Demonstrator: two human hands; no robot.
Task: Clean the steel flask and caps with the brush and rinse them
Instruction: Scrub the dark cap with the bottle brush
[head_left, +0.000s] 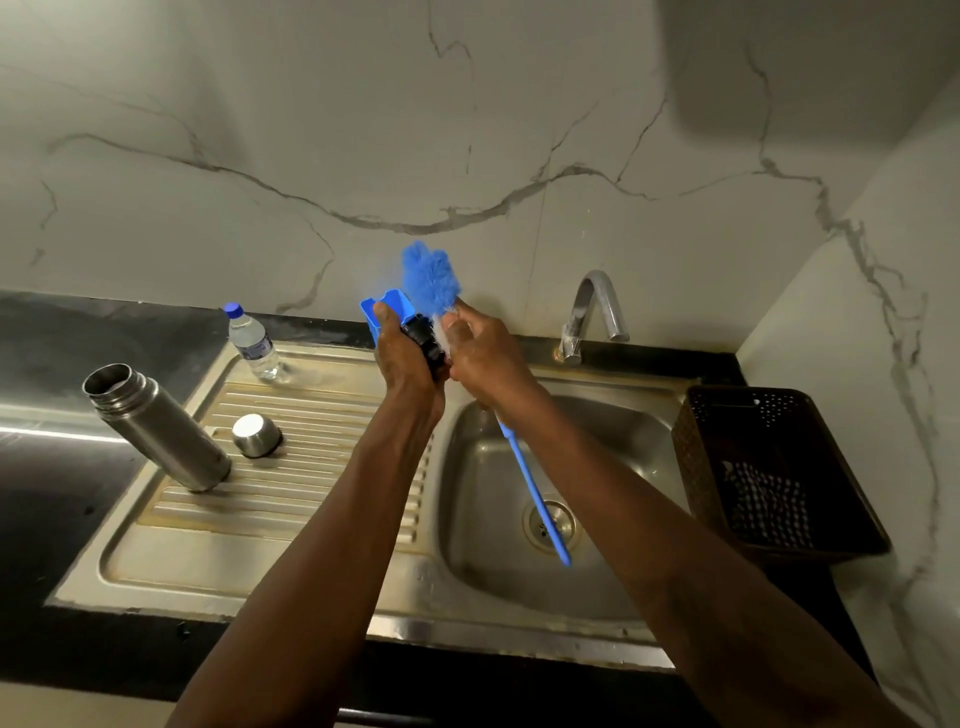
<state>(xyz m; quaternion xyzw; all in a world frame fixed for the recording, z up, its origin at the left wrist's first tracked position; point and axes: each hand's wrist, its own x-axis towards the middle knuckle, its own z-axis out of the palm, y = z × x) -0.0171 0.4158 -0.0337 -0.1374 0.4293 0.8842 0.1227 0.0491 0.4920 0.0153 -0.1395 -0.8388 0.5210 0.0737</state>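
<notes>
Above the back left corner of the sink basin (597, 441), the left hand (402, 358) is gripping a blue and black cap (387, 312), its fingers curling round the black part and the thumb pressing on the blue part. Just right of it, the right hand (480, 353) is holding the brush (431, 278) with the fingers closing round the stem below the bristles; the blue bristle head is pointing up beside the cap and the thin blue handle is hanging down over the basin. Left of the basin, the steel flask (156, 431) is standing open-mouthed on the ribbed drainboard (311, 415), and the steel cap (256, 435) is sitting near its base, closer to the basin. A plastic water bottle (253, 343) is standing behind them. The tap (592, 312) is rising behind the basin, and a dark basket (779, 467) holding a checked cloth (769, 504) is sitting to the basin's right.
</notes>
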